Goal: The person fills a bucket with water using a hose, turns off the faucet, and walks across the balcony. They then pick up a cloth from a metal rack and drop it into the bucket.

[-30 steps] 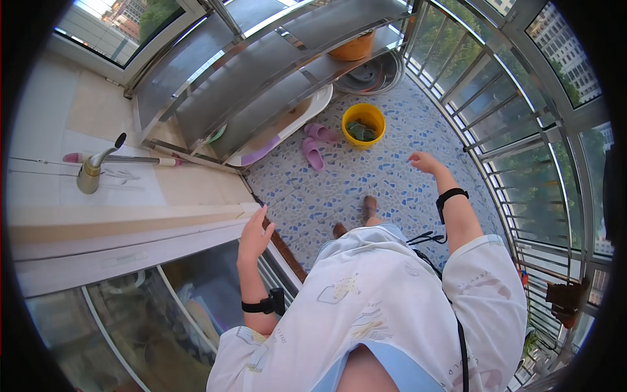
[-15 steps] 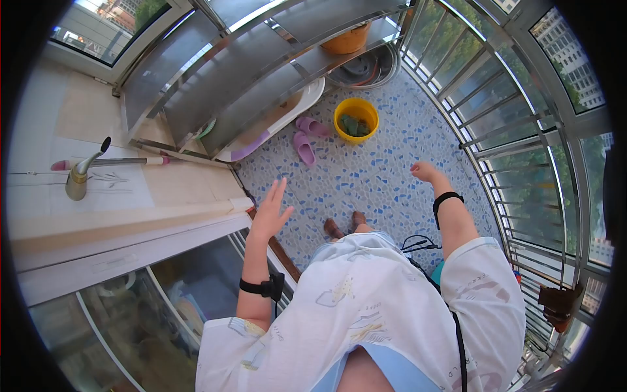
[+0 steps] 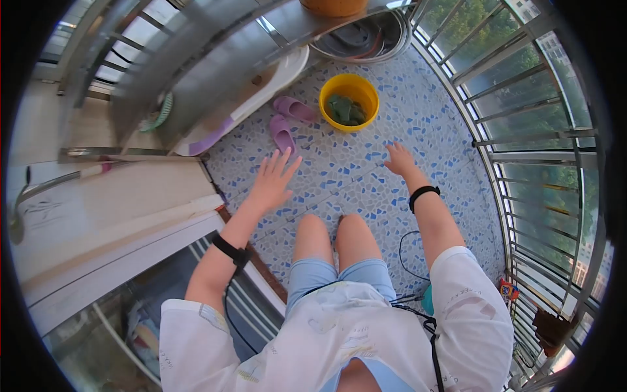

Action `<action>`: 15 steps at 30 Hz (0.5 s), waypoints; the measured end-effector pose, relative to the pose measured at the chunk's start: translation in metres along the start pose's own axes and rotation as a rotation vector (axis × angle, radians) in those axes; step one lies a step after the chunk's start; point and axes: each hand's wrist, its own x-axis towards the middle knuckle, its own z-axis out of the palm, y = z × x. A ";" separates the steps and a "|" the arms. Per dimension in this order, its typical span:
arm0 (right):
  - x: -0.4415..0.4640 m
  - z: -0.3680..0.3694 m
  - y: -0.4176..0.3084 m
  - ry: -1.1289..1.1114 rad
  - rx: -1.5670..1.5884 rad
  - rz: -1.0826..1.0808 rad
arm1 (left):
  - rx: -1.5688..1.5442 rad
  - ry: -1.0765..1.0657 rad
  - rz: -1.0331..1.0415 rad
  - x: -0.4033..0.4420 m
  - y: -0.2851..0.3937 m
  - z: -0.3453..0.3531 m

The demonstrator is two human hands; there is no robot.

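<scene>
My left hand (image 3: 273,183) reaches forward over the patterned floor with its fingers spread and nothing in it. Just beyond its fingertips in the view lie two purple clogs (image 3: 283,134). On the right, my right hand (image 3: 400,160) is stretched out, fingers apart, also holding nothing. It appears nearest to a yellow bucket (image 3: 349,78), apart from it. Inside the bucket is a dark green, crumpled thing (image 3: 346,110) whose kind I cannot make out. Black bands circle both forearms.
A metal shelf rack (image 3: 196,59) stands at the upper left, with a white basin (image 3: 287,72) under it. Metal basins (image 3: 366,39) and an orange pot (image 3: 334,5) are at the back. Railings (image 3: 522,157) line the right; a glass-fronted cabinet (image 3: 163,313) is on the left.
My body has lowered, and my bent knees now show. Both hands have moved forward toward the bucket. The right hand's fingers have spread, and the bucket looks larger and nearer.
</scene>
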 end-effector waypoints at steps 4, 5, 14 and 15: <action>0.071 0.085 -0.007 0.217 -0.226 -0.154 | 0.189 0.034 0.073 0.066 -0.025 0.083; 0.087 0.109 -0.007 0.211 -0.218 -0.153 | 0.194 0.030 0.076 0.083 -0.030 0.087; 0.180 0.079 0.000 0.059 -0.135 -0.267 | 0.645 0.527 -0.304 0.107 -0.161 -0.021; 0.169 0.068 0.047 0.147 -0.004 -0.280 | 0.809 0.757 -0.234 0.086 -0.251 -0.067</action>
